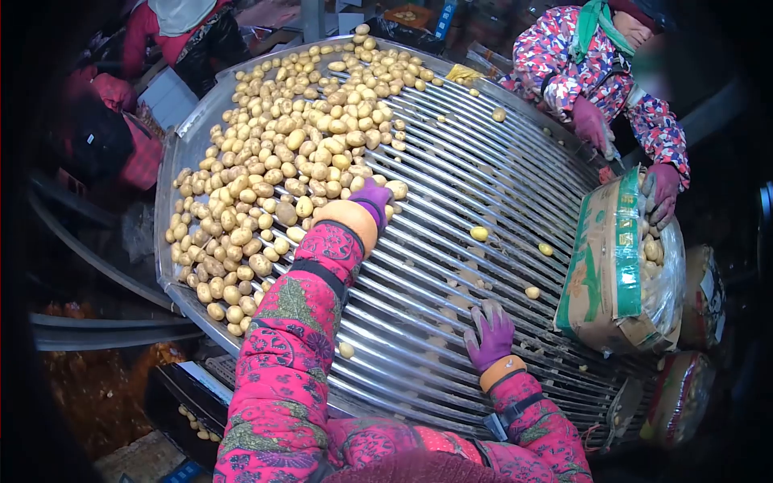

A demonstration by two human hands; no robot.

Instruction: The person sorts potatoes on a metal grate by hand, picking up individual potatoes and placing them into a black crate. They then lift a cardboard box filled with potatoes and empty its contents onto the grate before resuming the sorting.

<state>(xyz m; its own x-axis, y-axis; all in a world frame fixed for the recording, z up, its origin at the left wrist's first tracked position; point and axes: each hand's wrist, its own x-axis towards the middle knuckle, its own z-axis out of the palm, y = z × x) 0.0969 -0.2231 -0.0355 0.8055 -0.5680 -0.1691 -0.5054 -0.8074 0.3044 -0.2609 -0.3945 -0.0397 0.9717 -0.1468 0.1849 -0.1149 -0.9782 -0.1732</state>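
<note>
My left hand [372,201], in a purple glove, reaches to the right edge of a big heap of potatoes [298,137]. A potato [396,189] lies right against its fingers, which are bent down and mostly hidden by the back of the hand; I cannot tell whether they grip anything. Lower right, my right hand [490,333], also purple-gloved, is open, its fingers spread over the metal bars of the slatted sorting table [419,298]. It holds nothing. A few loose potatoes lie on the bars, one of them [532,292] beyond my right hand.
On the right stands a green and white carton [600,262] of potatoes, lined with clear plastic, more packed boxes [680,394] behind it. A co-worker [600,72] in purple gloves has a hand on that carton. Other people [181,32] are at the upper left. A metal rim [165,266] borders the table.
</note>
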